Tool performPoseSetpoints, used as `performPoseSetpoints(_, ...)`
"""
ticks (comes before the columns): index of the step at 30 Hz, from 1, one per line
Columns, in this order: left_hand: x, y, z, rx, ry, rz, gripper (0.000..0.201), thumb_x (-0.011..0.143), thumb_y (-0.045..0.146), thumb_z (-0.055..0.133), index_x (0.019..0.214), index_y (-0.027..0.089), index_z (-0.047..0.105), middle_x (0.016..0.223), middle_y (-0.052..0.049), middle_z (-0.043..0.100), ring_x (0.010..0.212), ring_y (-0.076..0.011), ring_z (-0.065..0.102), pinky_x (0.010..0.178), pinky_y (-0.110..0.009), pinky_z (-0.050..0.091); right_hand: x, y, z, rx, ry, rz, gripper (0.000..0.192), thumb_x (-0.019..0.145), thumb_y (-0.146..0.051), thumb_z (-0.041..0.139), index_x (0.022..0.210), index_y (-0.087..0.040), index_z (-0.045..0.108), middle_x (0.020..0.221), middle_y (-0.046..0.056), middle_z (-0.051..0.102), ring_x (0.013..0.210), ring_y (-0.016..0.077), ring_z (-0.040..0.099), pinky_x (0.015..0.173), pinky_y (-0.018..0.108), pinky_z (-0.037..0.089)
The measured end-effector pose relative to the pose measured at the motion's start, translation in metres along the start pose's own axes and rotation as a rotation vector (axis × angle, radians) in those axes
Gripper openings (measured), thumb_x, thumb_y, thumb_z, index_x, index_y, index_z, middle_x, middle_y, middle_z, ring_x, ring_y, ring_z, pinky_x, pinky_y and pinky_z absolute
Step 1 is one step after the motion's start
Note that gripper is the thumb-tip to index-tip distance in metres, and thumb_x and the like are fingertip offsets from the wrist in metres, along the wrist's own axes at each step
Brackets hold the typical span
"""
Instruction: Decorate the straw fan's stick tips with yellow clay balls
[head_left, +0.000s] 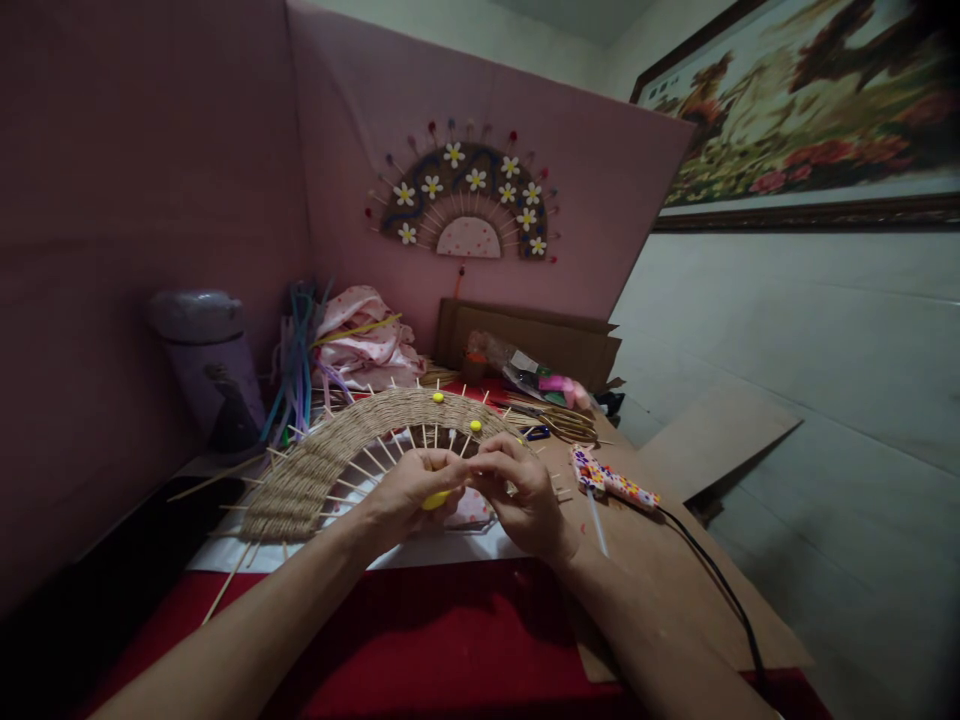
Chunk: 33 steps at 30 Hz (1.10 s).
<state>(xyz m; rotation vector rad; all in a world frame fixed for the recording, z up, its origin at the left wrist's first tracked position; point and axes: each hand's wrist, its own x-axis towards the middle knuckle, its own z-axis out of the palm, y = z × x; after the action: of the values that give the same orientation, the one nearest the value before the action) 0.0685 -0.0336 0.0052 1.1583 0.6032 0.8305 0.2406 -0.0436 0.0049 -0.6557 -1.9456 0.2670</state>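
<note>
A half-ring fan woven from brown twine (300, 480) over thin wooden sticks lies in front of me. Yellow dots (475, 426) sit on its band. Over its inner edge my left hand (424, 490) is closed, with a soft-looking yellow lump (435, 500), perhaps modelling clay, showing under its fingers. My right hand (521, 495) is pinched, its fingertips meeting those of my left. Whatever lies between the fingertips is too small to make out. Partly hidden behind the hands is a pink spotted piece (474, 508) at the fan's centre.
At right, a flower-patterned glue gun (615, 484) with a black cord lies on cardboard (675, 570). A purple tumbler (210, 370), pipe cleaners (296, 350) and pink cloth (367, 335) stand behind left. Scissors (555, 420) lie behind right. A flower-decorated fan (465, 195) hangs on the pink panel.
</note>
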Motion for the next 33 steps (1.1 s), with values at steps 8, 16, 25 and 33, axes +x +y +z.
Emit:
performPoseSetpoints(8, 0.0008, -0.0013, 0.0003, -0.016, 0.022, -0.003, 0.036, 0.068, 0.045, 0.073, 0.068, 0.016, 0.052, 0.045, 0.005, 0.048, 0.034, -0.0031, 0.031, 0.034, -0.017, 0.016, -0.0005, 0.0, 0.0, 0.032, -0.023, 0.006, 0.013, 0.083, -0.016, 0.061, 0.093, -0.022, 0.064, 0.086, 0.003, 0.053, 0.067, 0.0112, 0.051, 0.054, 0.023, 0.044)
performPoseSetpoints(16, 0.0012, -0.0023, -0.0007, -0.025, 0.021, 0.019, 0.036, 0.067, 0.044, 0.075, 0.068, 0.016, 0.052, 0.044, 0.006, 0.047, 0.033, -0.0028, 0.03, 0.033, -0.017, 0.016, -0.0003, -0.0019, 0.0004, 0.05, -0.018, 0.045, 0.013, 0.083, -0.019, 0.062, 0.095, -0.022, 0.066, 0.086, 0.003, 0.053, 0.066, 0.0109, 0.051, 0.052, 0.021, 0.044)
performPoseSetpoints(25, 0.0007, -0.0015, -0.001, -0.006, 0.014, 0.023, 0.036, 0.068, 0.045, 0.073, 0.065, 0.015, 0.053, 0.045, 0.005, 0.048, 0.033, -0.0029, 0.031, 0.033, -0.017, 0.016, -0.0005, -0.0014, 0.0004, 0.047, -0.008, 0.048, 0.015, 0.083, -0.019, 0.063, 0.098, -0.022, 0.065, 0.087, 0.004, 0.054, 0.065, 0.0107, 0.051, 0.053, 0.022, 0.044)
performPoseSetpoints(33, 0.001, 0.0, 0.0004, 0.001, 0.021, 0.019, 0.036, 0.066, 0.045, 0.075, 0.064, 0.015, 0.054, 0.046, 0.004, 0.049, 0.034, -0.003, 0.031, 0.034, -0.018, 0.016, -0.0005, -0.0026, 0.0004, 0.057, 0.012, 0.049, 0.015, 0.082, -0.017, 0.064, 0.096, -0.021, 0.064, 0.087, 0.003, 0.054, 0.065, 0.0106, 0.051, 0.052, 0.022, 0.044)
